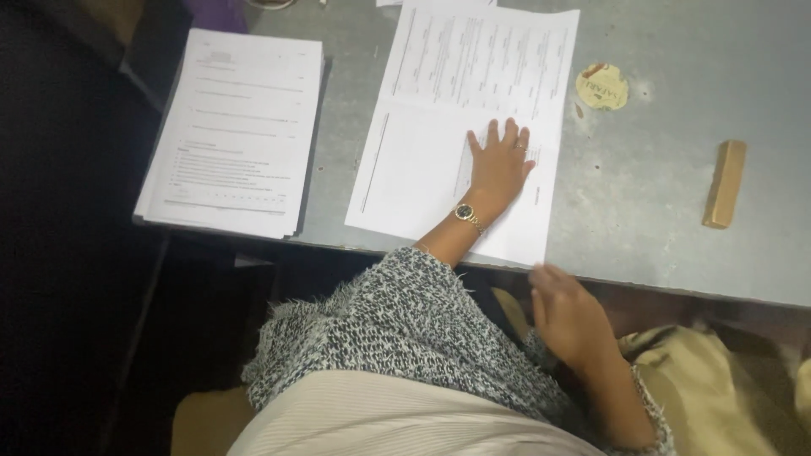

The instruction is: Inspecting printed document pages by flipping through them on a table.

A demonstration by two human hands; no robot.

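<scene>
Nearest the camera, a speckled black-and-white knitted sleeve covers the person's left arm, which reaches up across the view to the grey metal tabletop. That left hand lies palm down on a large white printed sheet of paper, its fingers spread flat and pressing the page near the sheet's right half. A gold wristwatch with a dark face sits on the wrist, just above the tabletop's near edge.

Lower and to the right, the right hand hangs below the tabletop's front edge, apart from the paper; it is blurred, with the fingers loosely together and nothing held in it.

The printed sheet lies in the middle of the tabletop, tilted slightly, with dense text on its upper half and its lower corner reaching the near edge. To its left, well apart from the hand, rests a stack of white printed papers that overhangs the tabletop's left corner. To the right of the sheet lies a round, torn cream-coloured foil lid, and further right a small oblong wooden block, standing on its own near the edge.
</scene>
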